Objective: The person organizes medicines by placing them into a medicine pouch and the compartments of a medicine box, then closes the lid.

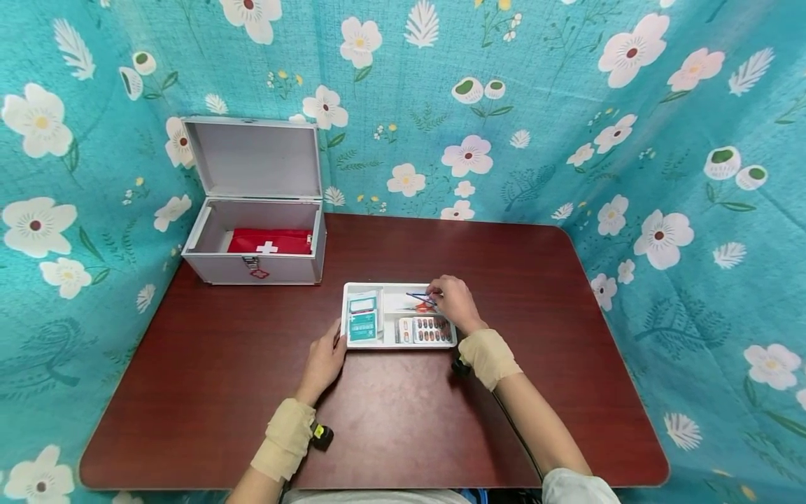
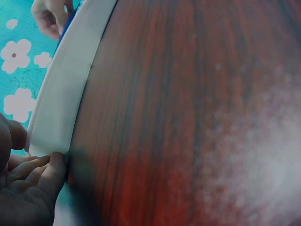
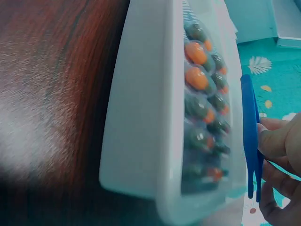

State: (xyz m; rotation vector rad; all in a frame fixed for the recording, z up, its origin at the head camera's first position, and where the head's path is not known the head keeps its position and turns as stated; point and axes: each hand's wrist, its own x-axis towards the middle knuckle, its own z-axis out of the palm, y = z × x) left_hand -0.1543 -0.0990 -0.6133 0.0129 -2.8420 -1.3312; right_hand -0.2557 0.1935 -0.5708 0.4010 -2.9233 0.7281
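A white compartment tray (image 1: pixel 401 346) rests on the table in the head view. My left hand (image 1: pixel 326 358) grips its left end, thumb at the rim and fingers against the end wall in the left wrist view. Over the tray's back right compartment, my right hand (image 1: pixel 456 302) pinches blue tweezers (image 3: pixel 249 132) between thumb and fingers. Below them lie orange-handled scissors (image 1: pixel 423 306). Blister packs of capsules (image 1: pixel 432 329) fill the front right compartment, and teal-and-white packets (image 1: pixel 362 327) lie in the left one.
Behind and to the left stands an open silver case (image 1: pixel 220 269), its lid (image 1: pixel 255 157) leaning back. Inside it lies a red pouch (image 1: pixel 271 241) with a white cross. A flowered teal curtain (image 1: pixel 403 112) borders the dark wooden table (image 1: pixel 504 259).
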